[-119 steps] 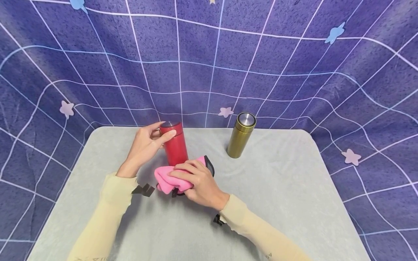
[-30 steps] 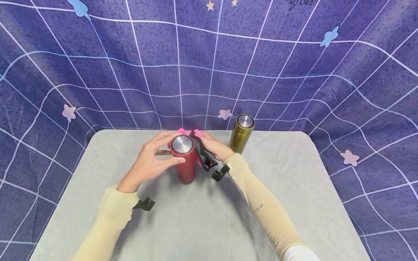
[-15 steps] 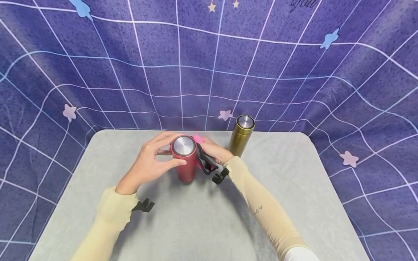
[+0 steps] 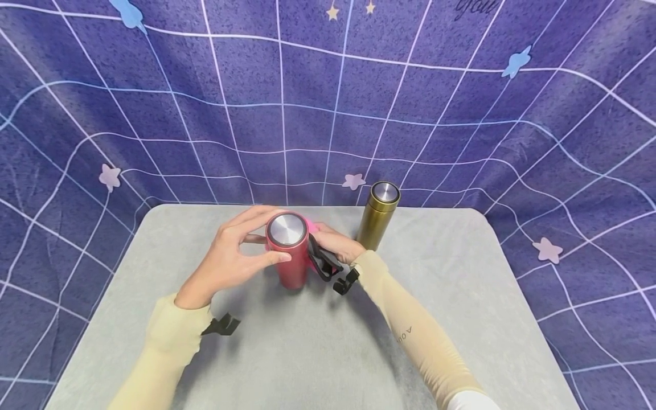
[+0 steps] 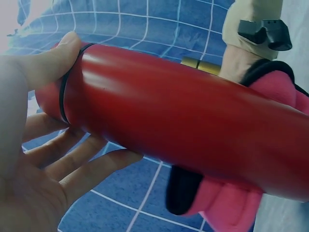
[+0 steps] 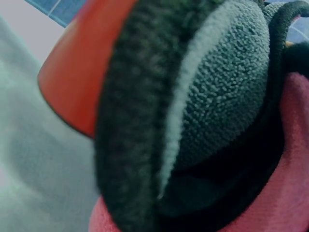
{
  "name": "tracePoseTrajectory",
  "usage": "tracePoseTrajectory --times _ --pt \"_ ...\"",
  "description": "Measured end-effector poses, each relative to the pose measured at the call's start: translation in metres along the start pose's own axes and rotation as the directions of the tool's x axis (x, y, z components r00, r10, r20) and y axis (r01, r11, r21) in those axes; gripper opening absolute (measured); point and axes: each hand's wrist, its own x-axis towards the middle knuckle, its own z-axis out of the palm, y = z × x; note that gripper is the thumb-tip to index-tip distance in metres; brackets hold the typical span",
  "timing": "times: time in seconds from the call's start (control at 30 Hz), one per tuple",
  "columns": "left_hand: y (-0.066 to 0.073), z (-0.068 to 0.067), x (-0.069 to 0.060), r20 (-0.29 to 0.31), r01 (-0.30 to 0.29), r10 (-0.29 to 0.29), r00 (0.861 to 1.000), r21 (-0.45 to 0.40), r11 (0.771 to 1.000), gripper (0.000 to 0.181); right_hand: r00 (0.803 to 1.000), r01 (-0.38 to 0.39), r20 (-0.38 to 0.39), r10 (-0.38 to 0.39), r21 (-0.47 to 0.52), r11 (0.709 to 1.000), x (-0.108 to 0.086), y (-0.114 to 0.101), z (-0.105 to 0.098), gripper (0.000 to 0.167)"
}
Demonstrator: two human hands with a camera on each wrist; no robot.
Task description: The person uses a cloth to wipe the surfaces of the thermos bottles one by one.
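Observation:
The red bottle [image 4: 293, 267] with a silver lid stands upright on the table. My left hand [image 4: 233, 250] grips it near the top, thumb in front and fingers behind, as the left wrist view also shows on the red bottle [image 5: 183, 111]. Against the bottle's right and far side, my right hand [image 4: 335, 242] holds a pink cloth [image 4: 312, 226] with black edging; its fingertips are hidden. In the right wrist view the folded pink cloth [image 6: 294, 145] fills most of the picture beside the red bottle [image 6: 87, 67].
A gold bottle [image 4: 376, 219] with a silver lid stands behind my right wrist, close to it. The grey table [image 4: 287, 353] ends at a purple-blue curtain [image 4: 307, 131] with grid lines and stars, which hangs behind and at both sides.
Since the earliest frame, the red bottle has shifted nearer and right, and my right hand has moved the cloth from its front to its right and far side. Lately the hands have barely moved.

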Motion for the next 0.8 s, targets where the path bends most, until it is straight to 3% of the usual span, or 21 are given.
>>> tracePoseTrajectory --times 0.17,0.6,0.8 --pt "0.0060 -0.0034 0.0007 -0.011 -0.020 0.020 1.000 0.005 1.000 0.073 1.000 -0.009 0.012 0.009 -0.008 1.000 -0.0013 0.0046 0.0005 0.012" --pt "0.0060 -0.0037 0.0015 -0.002 -0.010 0.010 1.000 -0.001 1.000 0.074 0.998 0.005 0.062 -0.008 0.054 0.999 -0.0024 0.0070 -0.0015 0.020" --pt "0.0004 -0.0005 0.0012 0.003 0.008 -0.008 1.000 -0.032 0.999 0.073 0.999 0.013 0.048 -0.016 0.063 0.998 -0.0064 0.0039 -0.0008 0.020"
